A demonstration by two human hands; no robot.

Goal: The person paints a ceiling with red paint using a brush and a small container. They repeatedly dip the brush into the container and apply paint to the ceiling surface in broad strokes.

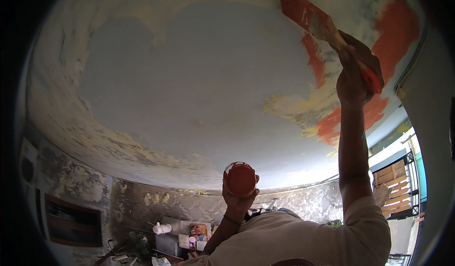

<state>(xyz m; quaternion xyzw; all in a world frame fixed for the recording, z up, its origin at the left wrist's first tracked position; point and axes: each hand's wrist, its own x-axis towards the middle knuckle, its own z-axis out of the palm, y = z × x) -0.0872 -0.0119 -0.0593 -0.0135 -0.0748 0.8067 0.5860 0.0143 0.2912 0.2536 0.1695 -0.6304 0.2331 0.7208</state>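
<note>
My right hand [353, 76] is raised at the upper right, fingers wrapped round a wide paintbrush [334, 36] with a wooden and red handle. Its paint-coated red bristle end [296, 7] is at the patchy ceiling [189, 67], above a short red streak [313, 62]; I cannot tell whether it touches. Larger red patches [395, 33] spread to the right among grey, cream and yellowish areas. My left hand [237, 200] is lower in the middle, closed round a small round container of red paint [239, 178] with a smeared rim.
A stained wall [185, 204] runs along the lower picture, with a dark recessed opening [73, 221] and a white boxy unit [27, 157] at left. Low down are boxes, white containers [162, 228] and a plant [135, 244]. A bright opening with wooden slats [391, 185] is at right.
</note>
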